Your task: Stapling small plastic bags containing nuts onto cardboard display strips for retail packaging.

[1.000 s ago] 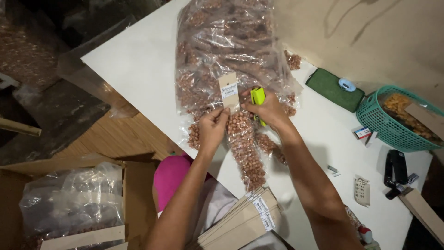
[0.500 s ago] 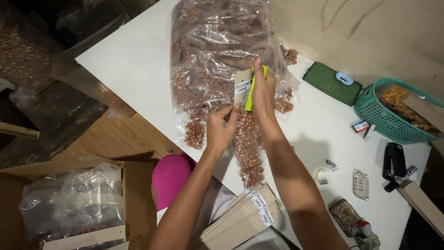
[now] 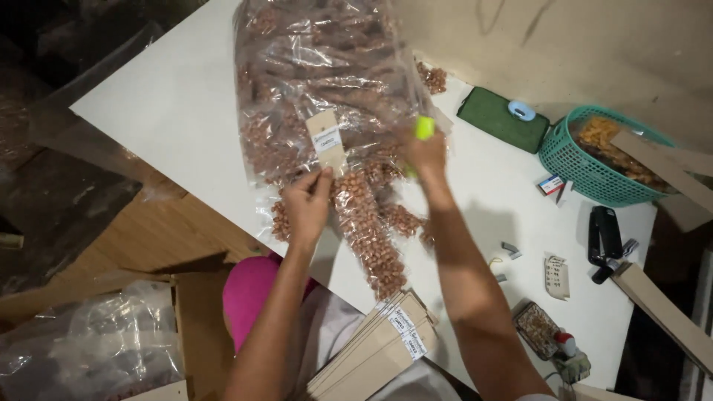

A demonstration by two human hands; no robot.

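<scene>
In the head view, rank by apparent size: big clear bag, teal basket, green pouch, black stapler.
1. Big clear bag
2. Teal basket
3. Green pouch
4. Black stapler, close to the pouch in size, so their order is unsure.

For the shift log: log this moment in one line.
left hand: pinches card tag | right hand: grips yellow-green tool | under both: nut packets
</scene>
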